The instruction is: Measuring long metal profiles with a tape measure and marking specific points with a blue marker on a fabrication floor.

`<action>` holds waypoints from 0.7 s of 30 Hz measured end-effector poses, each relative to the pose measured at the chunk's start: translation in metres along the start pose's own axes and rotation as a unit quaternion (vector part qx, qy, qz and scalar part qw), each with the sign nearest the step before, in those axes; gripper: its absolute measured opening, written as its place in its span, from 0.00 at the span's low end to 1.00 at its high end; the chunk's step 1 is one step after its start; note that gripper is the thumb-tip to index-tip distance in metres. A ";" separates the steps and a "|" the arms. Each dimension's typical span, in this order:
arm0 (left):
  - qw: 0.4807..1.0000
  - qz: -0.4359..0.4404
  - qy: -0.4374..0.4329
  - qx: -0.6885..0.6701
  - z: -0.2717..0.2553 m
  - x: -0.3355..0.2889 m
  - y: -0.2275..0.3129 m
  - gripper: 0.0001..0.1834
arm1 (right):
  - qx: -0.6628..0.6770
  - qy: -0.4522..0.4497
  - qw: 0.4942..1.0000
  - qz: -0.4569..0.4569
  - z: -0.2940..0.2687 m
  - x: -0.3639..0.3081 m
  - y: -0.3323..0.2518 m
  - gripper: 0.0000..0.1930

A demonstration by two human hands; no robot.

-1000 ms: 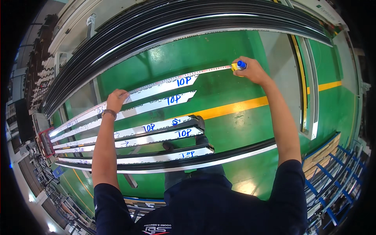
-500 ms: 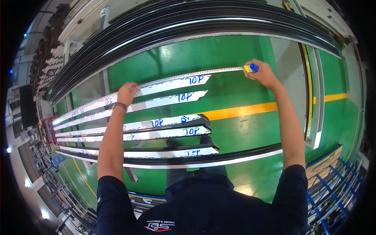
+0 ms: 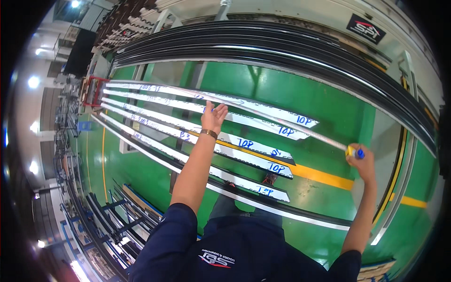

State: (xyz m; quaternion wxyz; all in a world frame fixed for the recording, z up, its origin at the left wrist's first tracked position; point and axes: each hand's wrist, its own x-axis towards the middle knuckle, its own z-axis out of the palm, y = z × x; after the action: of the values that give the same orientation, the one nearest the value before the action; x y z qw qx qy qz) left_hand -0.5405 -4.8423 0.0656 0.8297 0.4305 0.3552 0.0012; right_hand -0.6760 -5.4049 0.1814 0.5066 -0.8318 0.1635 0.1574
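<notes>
My right hand [image 3: 362,163] is closed around a yellow tape measure [image 3: 349,151], with a blue-capped marker [image 3: 360,153] in the same grip. From it the pale tape blade [image 3: 300,128] runs out leftward, slanting over the two farthest white-faced profiles. My left hand [image 3: 214,116] is open, fingers stretched out, above the second long profile [image 3: 263,123] and just below the blade. The farthest profile [image 3: 277,112] lies beyond that hand. Several such bars lie side by side, with blue handwriting and slanted right ends; nearer ones include a third profile [image 3: 230,137].
A stack of long black profiles [image 3: 263,44] spans the far side. Close to my body runs a dark and white bar [image 3: 282,214]. A metal rail [image 3: 399,197] stands at the right. Racks of profiles [image 3: 117,225] are at lower left, above a green floor [image 3: 324,192] with yellow lines.
My view has turned, so the bars now slope down to the right. The left hand has opened off the far profile and tape. My right hand still holds the tape measure and marker.
</notes>
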 end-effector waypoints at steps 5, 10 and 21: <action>1.000 0.003 -0.022 -0.017 -0.027 -0.029 0.043 0.37 | -0.019 -0.021 0.999 -0.040 0.049 -0.052 0.021 0.19; 0.994 -0.014 0.087 0.068 -0.090 -0.039 0.057 0.31 | 0.039 -0.097 0.993 0.050 0.115 -0.101 0.015 0.19; 0.976 -0.125 -0.151 -0.097 -0.214 -0.153 0.043 0.24 | -0.059 -0.226 0.972 0.019 0.330 -0.238 -0.033 0.20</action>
State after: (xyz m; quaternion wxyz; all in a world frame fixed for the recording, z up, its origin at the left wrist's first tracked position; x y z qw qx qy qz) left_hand -0.7677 -4.7094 0.1057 0.9052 0.2950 0.2755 -0.1333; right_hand -0.9070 -5.0689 0.1651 0.4773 -0.7998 0.0514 0.3604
